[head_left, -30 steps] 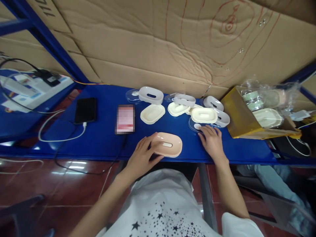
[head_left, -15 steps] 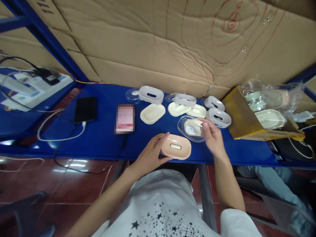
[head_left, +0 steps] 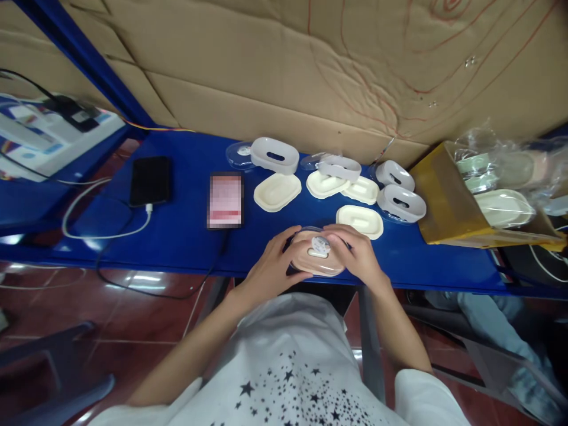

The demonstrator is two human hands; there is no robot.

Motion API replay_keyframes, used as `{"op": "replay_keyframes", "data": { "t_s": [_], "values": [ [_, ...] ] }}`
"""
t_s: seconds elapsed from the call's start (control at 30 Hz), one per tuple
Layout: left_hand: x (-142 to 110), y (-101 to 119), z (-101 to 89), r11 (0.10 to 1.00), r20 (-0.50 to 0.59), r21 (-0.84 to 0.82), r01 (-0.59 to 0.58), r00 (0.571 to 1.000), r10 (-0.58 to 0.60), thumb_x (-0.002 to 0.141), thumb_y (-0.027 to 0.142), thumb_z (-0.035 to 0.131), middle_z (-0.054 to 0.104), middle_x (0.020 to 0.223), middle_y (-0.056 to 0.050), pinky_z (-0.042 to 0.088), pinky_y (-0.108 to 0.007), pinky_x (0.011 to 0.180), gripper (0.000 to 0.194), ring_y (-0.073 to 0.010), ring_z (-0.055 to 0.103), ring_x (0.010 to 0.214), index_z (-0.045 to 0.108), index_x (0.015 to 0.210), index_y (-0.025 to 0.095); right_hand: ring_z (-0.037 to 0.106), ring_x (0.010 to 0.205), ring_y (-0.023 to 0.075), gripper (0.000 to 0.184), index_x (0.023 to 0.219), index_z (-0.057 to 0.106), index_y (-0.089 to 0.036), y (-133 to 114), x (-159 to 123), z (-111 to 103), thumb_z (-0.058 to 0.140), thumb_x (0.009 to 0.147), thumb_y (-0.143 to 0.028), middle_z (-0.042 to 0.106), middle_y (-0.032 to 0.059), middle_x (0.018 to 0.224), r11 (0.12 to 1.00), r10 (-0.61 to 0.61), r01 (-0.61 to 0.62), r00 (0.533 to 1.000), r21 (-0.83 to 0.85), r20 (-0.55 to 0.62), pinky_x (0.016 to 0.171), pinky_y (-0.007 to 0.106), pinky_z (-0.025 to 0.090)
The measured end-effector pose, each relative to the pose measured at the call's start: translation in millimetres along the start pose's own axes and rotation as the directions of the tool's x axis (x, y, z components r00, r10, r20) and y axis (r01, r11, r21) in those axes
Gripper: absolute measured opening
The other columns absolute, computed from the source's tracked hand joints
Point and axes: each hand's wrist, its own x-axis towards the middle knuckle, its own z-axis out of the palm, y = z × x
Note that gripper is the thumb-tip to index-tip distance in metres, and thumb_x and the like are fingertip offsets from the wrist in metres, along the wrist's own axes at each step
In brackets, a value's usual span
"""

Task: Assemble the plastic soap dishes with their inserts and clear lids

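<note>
A pink oval soap box point(head_left: 317, 261) rests at the near edge of the blue table point(head_left: 186, 236), with a clear plastic lid bearing a round white sticker point(head_left: 320, 245) lying on top of it. My left hand point(head_left: 271, 269) is curled round the box's left end. My right hand point(head_left: 357, 255) is closed over the right end, pressing the clear lid onto the box. A cream tray point(head_left: 360, 220) lies just beyond my right hand.
Behind lie more cream trays point(head_left: 277, 191) and several grey-white slotted shells point(head_left: 274, 155). Two phones point(head_left: 150, 180) lie at the left, one on a white cable. A yellow box point(head_left: 448, 201) with bagged parts stands at the right. Cardboard point(head_left: 284, 71) walls the back.
My right hand carried the clear lid from the back right onto the pink box, uncovering a cream tray. My left hand kept hold of the box, which shifted slightly right. The view tilted down.
</note>
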Motion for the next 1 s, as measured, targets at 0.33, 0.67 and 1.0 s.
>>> {"op": "replay_keyframes", "data": {
  "t_s": [0.33, 0.67, 1.0],
  "values": [
    [3.5, -1.5, -9.0, 0.978, 0.117, -0.192, 0.082, 0.991, -0.060, 0.094, 0.053, 0.088, 0.045, 0.177, -0.009, 0.045, -0.063, 0.130, 0.085, -0.0375, 0.046, 0.162, 0.044, 0.165, 0.040, 0.029, 0.173, 0.0332, 0.075, 0.174, 0.039, -0.042, 5.0, -31.9, -5.8, 0.072, 0.108, -0.048, 0.033, 0.0034, 0.185, 0.953, -0.212, 0.275, 0.905, -0.127, 0.368, 0.136, 0.065, 0.038],
    [8.6, -1.0, -14.7, 0.977, 0.149, -0.212, 0.031, 0.989, 0.000, 0.092, 0.057, 0.089, 0.053, 0.172, -0.010, 0.039, -0.058, 0.133, 0.095, -0.0359, 0.050, 0.159, 0.039, 0.170, 0.038, 0.038, 0.168, 0.0362, 0.066, 0.167, 0.053, -0.039, 17.2, -39.6, -2.3, 0.074, 0.106, -0.047, 0.045, 0.0034, 0.179, 0.892, -0.360, 0.416, 0.891, -0.180, 0.278, 0.130, 0.065, 0.047],
    [8.8, 1.7, -18.0, 0.986, 0.178, -0.157, 0.061, 0.983, -0.033, 0.100, 0.054, 0.082, 0.050, 0.173, -0.008, 0.040, -0.058, 0.133, 0.084, -0.0355, 0.047, 0.161, 0.038, 0.171, 0.044, 0.040, 0.167, 0.0355, 0.056, 0.157, 0.065, -0.037, 21.3, -34.5, 4.7, 0.072, 0.105, -0.058, 0.055, 0.0035, 0.173, 0.885, -0.326, 0.400, 0.897, -0.239, 0.298, 0.131, 0.066, 0.047]
  ]
}}
